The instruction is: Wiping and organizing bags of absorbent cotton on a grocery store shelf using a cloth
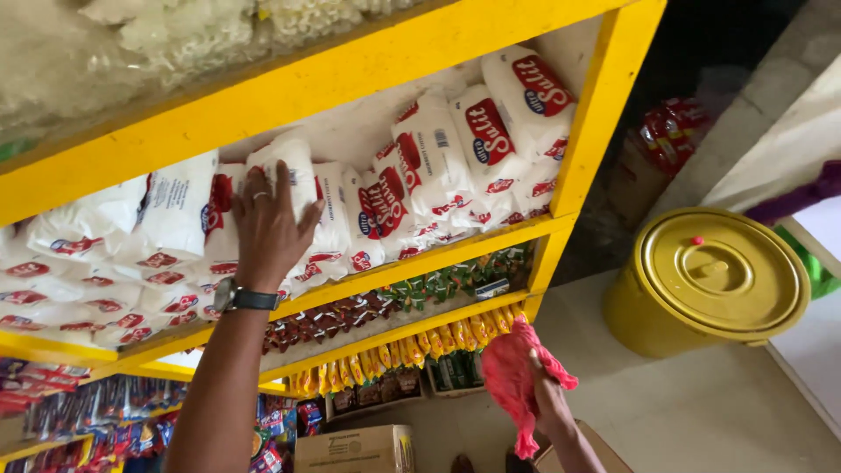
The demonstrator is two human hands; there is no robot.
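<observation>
My left hand point(268, 226) is raised to a yellow shelf unit point(377, 61) and lies flat, fingers spread, on a white packet with red print point(293, 180) among several such packets stacked on the shelf. A ring and a dark wristwatch point(243, 299) are on that arm. Lower right, my right hand point(547, 396) is closed around a crumpled pink cloth point(517, 372), held away from the shelves near the floor.
The shelf above holds clear bags of white goods point(158, 39). Lower shelves carry rows of small sachets point(394, 346). A yellow lidded drum point(710, 280) stands on the floor at right. A cardboard box point(355, 448) sits below.
</observation>
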